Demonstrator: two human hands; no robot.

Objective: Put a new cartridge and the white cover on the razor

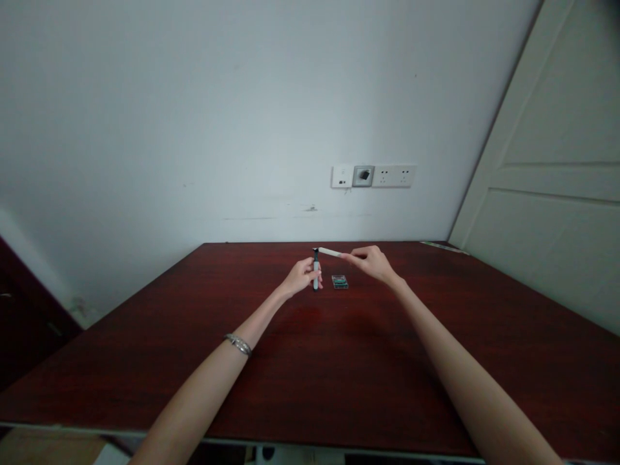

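Note:
My left hand [301, 278] is closed around the handle of a razor [316, 266], which stands upright with its dark head at the top. The handle is pale with a dark neck and a dark lower end. From the right, my right hand [370, 261] pinches a slim white stick [330, 252], maybe a brush; its kind is too small to tell. The stick's far end is at the razor's head, and I cannot tell whether they touch. A small clear case [340, 281] with green parts inside lies on the table between and below the hands.
The dark red wooden table [300, 374] reaches back to a white wall with a row of sockets [393, 176]. At the right stands a pale panelled door [557, 168]. A thin printed strip [443, 247] lies at the table's back right edge.

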